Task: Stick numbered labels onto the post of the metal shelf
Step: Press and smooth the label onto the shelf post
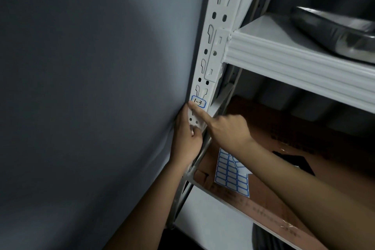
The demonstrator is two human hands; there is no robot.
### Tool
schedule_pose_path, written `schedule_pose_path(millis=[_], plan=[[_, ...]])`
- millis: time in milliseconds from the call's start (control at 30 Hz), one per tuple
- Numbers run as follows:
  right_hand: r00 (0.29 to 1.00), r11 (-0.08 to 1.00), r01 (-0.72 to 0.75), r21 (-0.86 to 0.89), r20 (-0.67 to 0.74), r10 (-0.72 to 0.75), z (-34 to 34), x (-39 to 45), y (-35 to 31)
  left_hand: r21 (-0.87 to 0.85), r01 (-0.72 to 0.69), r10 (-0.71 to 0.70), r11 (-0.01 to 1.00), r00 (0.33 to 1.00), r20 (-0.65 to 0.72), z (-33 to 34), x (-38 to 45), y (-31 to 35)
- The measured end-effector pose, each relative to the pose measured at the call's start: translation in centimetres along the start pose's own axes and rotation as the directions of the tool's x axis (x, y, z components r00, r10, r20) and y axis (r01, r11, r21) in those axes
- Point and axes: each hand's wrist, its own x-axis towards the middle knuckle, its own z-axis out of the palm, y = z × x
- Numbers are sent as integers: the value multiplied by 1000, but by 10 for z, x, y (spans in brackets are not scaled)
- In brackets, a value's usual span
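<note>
- Blue-bordered white paper label marked 1-3 [198, 102] sitting on white perforated metal post [218, 32], above both hands.
- Right hand [227, 128]: index fingertip extended, pressing lower label edge; rub outward, flattening corners.
- Left hand [187, 138]: wrapped around post, steadying.

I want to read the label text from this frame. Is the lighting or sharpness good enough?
Head view: dim, light fading across the grey wall; the label on the post reads "1-3" though soft; the right hand is slightly blurred; wide-angle bends the post.
</note>
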Motion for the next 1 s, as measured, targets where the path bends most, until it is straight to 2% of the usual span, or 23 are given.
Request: schedule_pose_path(millis=[67, 133, 233, 367, 467, 533, 567, 600, 767, 1000], plan=[[996, 1000, 8, -30, 87, -5, -7, 1, 3, 3, 0, 0, 1000, 1000, -3, 1, 0, -1], [1000, 1000, 13, -7, 23, -12, -10, 0, 9, -2, -1, 1, 1000, 1000, -2, 1, 0, -2], [997, 998, -60, -19, 56, 61, -14, 0, 10, 0, 9, -9, 1000, 1000, 3, 1, 0, -1], [997, 996, -50, 68, -54, 53, 4, -7, 7, 21, 34, -35, 999, 999, 19, 2, -2, -1], [1000, 998, -23, 64, 7, 22, 14, -11, 13, 3, 24, -24, 1000, 999, 24, 1, -2, -2], [989, 1000, 3, 25, 145, -7, 4, -13, 14, -9, 25, -25, 1000, 999, 24, 2, -2, -4], [987, 999, 48, 9, 155, -49, 5, -13, 16, -12, 34, -33, 999, 999, 25, 2, -2, -4], [990, 998, 62, -4, 127, -61, 6, -13, 17, -7, 41, -40, 999, 999, 25, 2, -3, -3], [995, 995, -81, 58, -48, 84, 4, -11, 21, 36, 40, -40, 999, 999, 25, 4, -2, -3], [994, 981, -103, 162, -12, 106, 7, -18, 8, 40, 58, -59, 998, 997, 41, 3, -3, -4]])
